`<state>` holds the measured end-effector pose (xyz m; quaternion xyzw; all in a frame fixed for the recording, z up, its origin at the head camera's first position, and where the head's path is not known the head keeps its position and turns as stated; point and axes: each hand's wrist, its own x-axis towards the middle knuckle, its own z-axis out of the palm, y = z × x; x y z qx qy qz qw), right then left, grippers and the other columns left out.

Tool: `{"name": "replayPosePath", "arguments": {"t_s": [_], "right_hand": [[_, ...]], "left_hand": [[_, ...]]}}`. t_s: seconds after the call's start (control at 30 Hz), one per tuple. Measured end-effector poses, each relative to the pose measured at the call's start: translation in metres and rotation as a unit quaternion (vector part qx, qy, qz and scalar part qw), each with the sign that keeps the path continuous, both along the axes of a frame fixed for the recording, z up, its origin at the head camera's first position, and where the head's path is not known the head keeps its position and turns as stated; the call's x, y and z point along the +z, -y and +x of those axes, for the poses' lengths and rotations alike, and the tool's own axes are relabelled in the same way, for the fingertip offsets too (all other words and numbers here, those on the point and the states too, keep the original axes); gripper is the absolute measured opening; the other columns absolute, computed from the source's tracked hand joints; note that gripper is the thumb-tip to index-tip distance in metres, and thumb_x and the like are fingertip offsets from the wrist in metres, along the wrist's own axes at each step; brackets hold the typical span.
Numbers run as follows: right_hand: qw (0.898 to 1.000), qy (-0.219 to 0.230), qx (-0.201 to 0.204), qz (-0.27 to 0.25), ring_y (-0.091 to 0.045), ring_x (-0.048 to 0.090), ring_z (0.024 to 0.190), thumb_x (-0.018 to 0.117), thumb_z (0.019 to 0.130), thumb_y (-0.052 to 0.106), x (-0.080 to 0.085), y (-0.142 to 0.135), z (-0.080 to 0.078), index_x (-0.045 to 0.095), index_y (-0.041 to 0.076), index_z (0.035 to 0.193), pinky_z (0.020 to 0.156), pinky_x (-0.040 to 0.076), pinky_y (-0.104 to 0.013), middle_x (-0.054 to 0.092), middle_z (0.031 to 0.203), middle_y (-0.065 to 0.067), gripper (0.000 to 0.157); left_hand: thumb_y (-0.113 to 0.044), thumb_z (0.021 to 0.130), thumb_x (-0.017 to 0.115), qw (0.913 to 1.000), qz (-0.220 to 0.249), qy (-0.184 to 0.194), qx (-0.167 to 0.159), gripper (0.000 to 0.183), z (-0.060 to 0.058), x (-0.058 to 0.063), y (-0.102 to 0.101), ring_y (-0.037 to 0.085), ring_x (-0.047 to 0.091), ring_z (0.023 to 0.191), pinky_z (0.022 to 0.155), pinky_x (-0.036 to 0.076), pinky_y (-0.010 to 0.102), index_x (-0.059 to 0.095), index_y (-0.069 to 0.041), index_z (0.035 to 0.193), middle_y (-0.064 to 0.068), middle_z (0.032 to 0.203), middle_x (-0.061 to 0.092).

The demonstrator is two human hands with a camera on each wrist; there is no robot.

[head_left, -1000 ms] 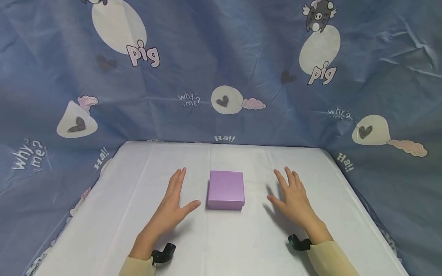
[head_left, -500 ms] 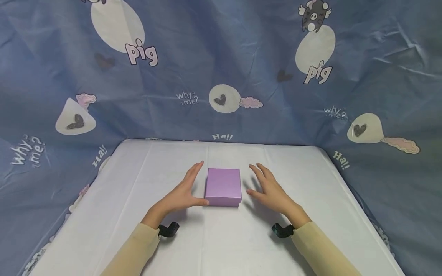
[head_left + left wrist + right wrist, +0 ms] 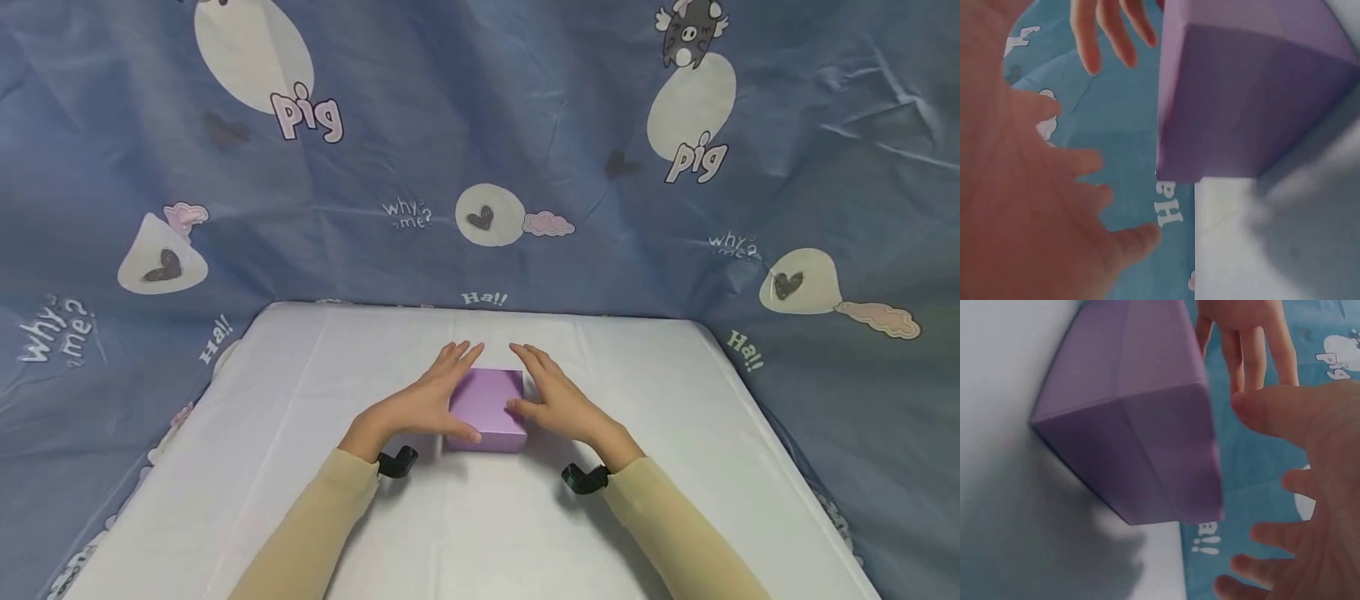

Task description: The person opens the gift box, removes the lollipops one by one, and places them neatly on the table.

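Note:
A purple lidded box sits on the white tabletop, its lid on. My left hand hovers at its left side, fingers spread and thumb in front of the near edge in the head view. On the other side my right hand has its thumb over the lid's right part and its fingers extended toward the back. In the left wrist view a gap separates the left fingers from the box. The right wrist view likewise shows the right hand apart from the box. Neither hand holds anything.
White cloth covers the table. Behind and around it hangs a blue printed curtain. A black wrist device sits on the left wrist, and another black device on the right.
Both hands have moved inward from either side, the left rightward and the right leftward, until they partly overlap the box in the head view. The box stays in place on the table.

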<state>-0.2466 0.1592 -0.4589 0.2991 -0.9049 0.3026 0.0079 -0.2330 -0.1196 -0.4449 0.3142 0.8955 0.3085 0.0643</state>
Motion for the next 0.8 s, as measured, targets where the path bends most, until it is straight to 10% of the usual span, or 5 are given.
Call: {"name": "replayPosePath", "arguments": {"t_s": [0.43,0.8], "right_hand": [[0.997,0.05,0.044,-0.048,-0.022,0.036,0.142,0.067,0.093,0.052,-0.022,0.001,0.002,0.022,0.023,0.161,0.113,0.037,-0.051,0.029,0.16,0.0,0.087],[0.987,0.118,0.096,-0.046,-0.016,0.037,0.134,0.093,0.067,0.048,-0.032,-0.009,-0.005,0.015,0.028,0.162,0.108,0.039,-0.044,0.024,0.158,0.002,0.124]], "left_hand": [[-0.064,0.066,0.086,0.9935,-0.107,-0.035,-0.012,0.135,0.001,-0.018,-0.024,0.038,0.002,0.152,0.12,0.004,0.063,0.003,-0.018,0.163,0.014,0.167,0.009],[-0.072,0.066,0.081,0.9866,-0.122,-0.108,-0.007,0.133,-0.006,-0.029,-0.036,0.033,0.017,0.15,0.12,0.013,0.059,0.019,0.003,0.158,0.016,0.159,0.026]]}}
